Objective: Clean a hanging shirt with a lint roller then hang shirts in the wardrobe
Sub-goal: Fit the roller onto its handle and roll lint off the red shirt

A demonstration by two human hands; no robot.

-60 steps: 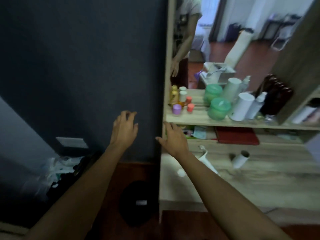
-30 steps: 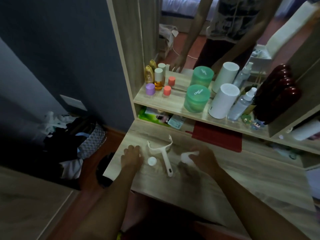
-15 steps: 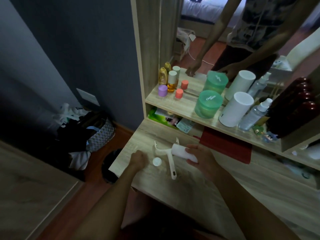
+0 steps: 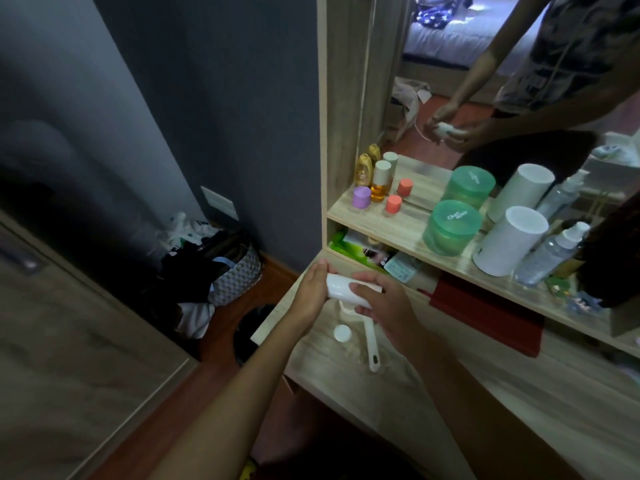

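The step in hand looks like putting the lint roller together before any shirt is touched: both hands hold the white roll (image 4: 341,287) just above the counter (image 4: 433,403), near its back left corner. The left hand (image 4: 311,294) cups the roll's left end, fingers curled over it, while the right hand (image 4: 382,306) grips it from the right, thumb across the front and fingers wrapped behind. The white handle (image 4: 371,344) lies on the counter right under the hands, its forked head hidden by them and its grip pointing toward the front edge; a small white cap (image 4: 342,332) lies just beside it on the left. The next move probably calls for bringing roll and handle together, so one hand must let go and pick the handle up, then line the roll's ends up with the fork. No shirt or wardrobe rail is in view. Above the counter's back edge a shelf (image 4: 388,225) carries a green tub (image 4: 450,230), a white cylinder (image 4: 507,240), a spray bottle (image 4: 550,254) and small jars, backed by a mirror (image 4: 485,64). A red pouch (image 4: 485,315) sits under the shelf. Left of the counter, a bag (image 4: 228,268) of clothes sits on the floor against the dark wall (image 4: 207,98).
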